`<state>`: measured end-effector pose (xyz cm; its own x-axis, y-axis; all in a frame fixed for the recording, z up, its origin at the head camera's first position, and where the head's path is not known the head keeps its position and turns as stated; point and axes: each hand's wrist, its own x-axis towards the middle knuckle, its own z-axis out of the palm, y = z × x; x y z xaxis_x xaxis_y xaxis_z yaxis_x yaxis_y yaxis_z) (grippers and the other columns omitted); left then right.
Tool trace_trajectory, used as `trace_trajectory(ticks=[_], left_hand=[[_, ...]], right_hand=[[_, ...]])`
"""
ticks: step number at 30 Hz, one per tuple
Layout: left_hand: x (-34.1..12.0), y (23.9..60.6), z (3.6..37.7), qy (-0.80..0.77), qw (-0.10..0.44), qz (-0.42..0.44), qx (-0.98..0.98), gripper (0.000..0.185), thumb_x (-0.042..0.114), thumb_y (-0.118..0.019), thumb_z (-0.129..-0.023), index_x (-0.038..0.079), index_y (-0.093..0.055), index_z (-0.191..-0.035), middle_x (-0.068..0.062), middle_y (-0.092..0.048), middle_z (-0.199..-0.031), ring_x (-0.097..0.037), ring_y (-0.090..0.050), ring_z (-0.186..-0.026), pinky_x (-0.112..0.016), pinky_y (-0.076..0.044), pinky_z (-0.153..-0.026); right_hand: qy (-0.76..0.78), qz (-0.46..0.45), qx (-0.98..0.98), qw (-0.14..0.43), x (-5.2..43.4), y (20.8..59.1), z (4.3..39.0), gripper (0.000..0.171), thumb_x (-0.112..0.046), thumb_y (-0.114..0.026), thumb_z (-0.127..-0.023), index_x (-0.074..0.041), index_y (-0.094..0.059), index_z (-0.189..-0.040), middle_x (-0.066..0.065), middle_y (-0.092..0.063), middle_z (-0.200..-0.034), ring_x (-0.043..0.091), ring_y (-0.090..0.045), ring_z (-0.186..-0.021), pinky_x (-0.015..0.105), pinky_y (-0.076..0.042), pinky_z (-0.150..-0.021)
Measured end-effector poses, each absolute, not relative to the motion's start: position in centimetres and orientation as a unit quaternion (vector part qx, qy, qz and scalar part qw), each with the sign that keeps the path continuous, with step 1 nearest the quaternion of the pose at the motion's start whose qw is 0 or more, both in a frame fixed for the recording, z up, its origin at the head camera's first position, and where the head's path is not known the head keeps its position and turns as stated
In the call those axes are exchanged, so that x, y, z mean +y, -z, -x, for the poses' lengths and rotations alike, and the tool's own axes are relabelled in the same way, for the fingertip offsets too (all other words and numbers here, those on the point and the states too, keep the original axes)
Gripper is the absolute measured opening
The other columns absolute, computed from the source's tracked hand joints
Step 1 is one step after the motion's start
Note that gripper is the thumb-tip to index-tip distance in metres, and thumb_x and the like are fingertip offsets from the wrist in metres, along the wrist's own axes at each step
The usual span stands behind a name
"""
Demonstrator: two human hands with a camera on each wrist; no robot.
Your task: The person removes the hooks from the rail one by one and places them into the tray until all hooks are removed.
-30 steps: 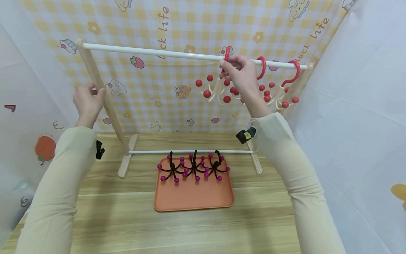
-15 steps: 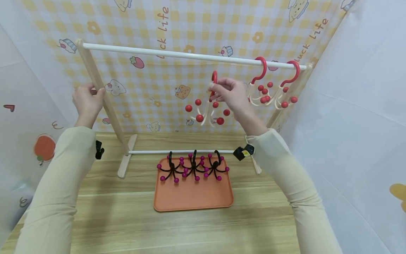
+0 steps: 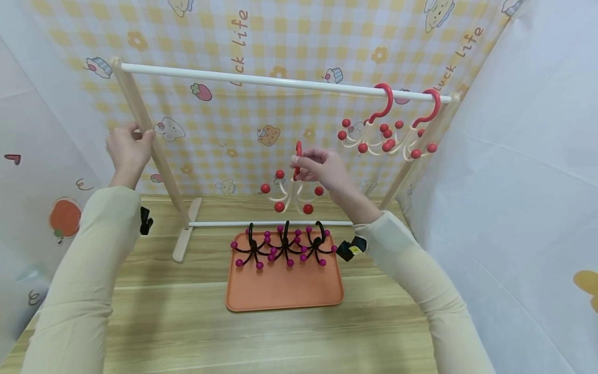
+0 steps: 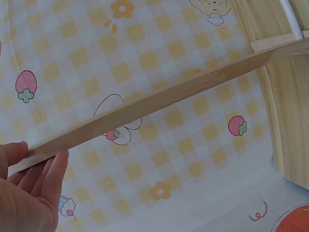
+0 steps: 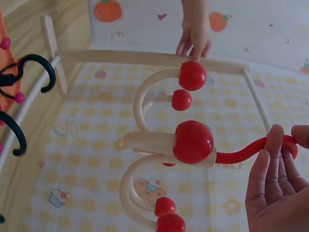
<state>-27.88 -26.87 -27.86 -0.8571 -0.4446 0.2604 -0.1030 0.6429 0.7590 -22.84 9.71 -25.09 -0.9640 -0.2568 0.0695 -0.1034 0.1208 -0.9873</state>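
Note:
My right hand (image 3: 322, 169) pinches the red hook of a cream hanger with red ball tips (image 3: 291, 189), held in the air below the white top rail (image 3: 261, 79) and above the orange tray (image 3: 285, 288). In the right wrist view the fingers (image 5: 270, 179) grip the red hook (image 5: 241, 155), the cream arms and red balls (image 5: 193, 142) pointing away. My left hand (image 3: 127, 150) grips the rack's left wooden leg (image 3: 154, 150); the left wrist view shows fingers (image 4: 46, 186) against that leg (image 4: 159, 104). Two more red hangers (image 3: 388, 130) hang on the rail at the right.
Three black hangers with magenta balls (image 3: 282, 246) lie at the tray's far end, just before the rack's lower rail (image 3: 271, 224). The rack stands on a wooden table (image 3: 187, 332). Patterned cloth walls close in at the back and both sides.
My right hand has lifted one red hanger off the top rail and carried it down and to the left. The left hand has stayed on the rack's leg.

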Motion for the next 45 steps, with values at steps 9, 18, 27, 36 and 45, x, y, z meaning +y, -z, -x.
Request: trace_trajectory(ticks=[9, 18, 27, 36, 45], left_hand=[[-26.8, 27.8, 27.8, 0.390, 0.222, -0.154, -0.880, 0.040, 0.029, -0.045, -0.090, -0.001, -0.056, -0.115, -0.021, -0.054, -0.113, -0.034, -0.053, -0.101, -0.037, -0.032, -0.093], [-26.8, 27.8, 27.7, 0.393, 0.219, -0.154, -0.880, 0.040, 0.028, -0.045, -0.091, 0.000, -0.055, -0.117, -0.022, -0.054, -0.112, -0.035, -0.052, -0.102, -0.038, -0.029, -0.095], [-26.8, 27.8, 27.7, 0.389, 0.216, -0.154, -0.882, 0.040, 0.028, -0.044, -0.090, 0.001, -0.055, -0.118, -0.021, -0.054, -0.113, -0.033, -0.053, -0.101, -0.038, -0.038, -0.088], [-26.8, 27.8, 27.7, 0.386, 0.220, -0.155, -0.882, 0.040, 0.028, -0.044, -0.090, 0.001, -0.055, -0.117, -0.020, -0.055, -0.112, -0.031, -0.054, -0.100, -0.036, -0.041, -0.084], [-26.8, 27.8, 27.6, 0.388, 0.221, -0.152, -0.882, 0.040, 0.028, -0.044, -0.090, 0.002, -0.054, -0.119, -0.020, -0.054, -0.113, -0.032, -0.053, -0.101, -0.037, -0.041, -0.085]], right_hand=[[0.656, 0.114, 0.739, 0.101, 8.6, 27.6, 21.7, 0.021, -0.017, -0.063, -0.083, 0.000, -0.057, -0.094, 0.012, -0.063, -0.089, 0.017, -0.057, -0.065, 0.031, -0.049, -0.067], [0.666, 0.134, 0.721, 0.140, 7.7, 29.8, 20.6, 0.017, -0.017, -0.061, -0.083, -0.002, -0.058, -0.090, 0.015, -0.062, -0.088, 0.019, -0.059, -0.068, 0.033, -0.049, -0.067], [0.666, 0.145, 0.709, 0.178, 6.7, 31.8, 19.4, 0.018, -0.015, -0.060, -0.084, 0.000, -0.058, -0.093, 0.019, -0.062, -0.092, 0.031, -0.060, -0.074, 0.040, -0.048, -0.068], [0.656, 0.140, 0.714, 0.201, 5.7, 33.7, 18.4, 0.018, -0.016, -0.061, -0.084, -0.001, -0.059, -0.093, 0.019, -0.062, -0.088, 0.022, -0.060, -0.070, 0.032, -0.049, -0.063], [0.651, 0.131, 0.715, 0.216, 5.0, 35.5, 17.3, 0.019, -0.017, -0.063, -0.082, 0.001, -0.060, -0.091, 0.015, -0.064, -0.081, 0.019, -0.060, -0.066, 0.031, -0.050, -0.062]])
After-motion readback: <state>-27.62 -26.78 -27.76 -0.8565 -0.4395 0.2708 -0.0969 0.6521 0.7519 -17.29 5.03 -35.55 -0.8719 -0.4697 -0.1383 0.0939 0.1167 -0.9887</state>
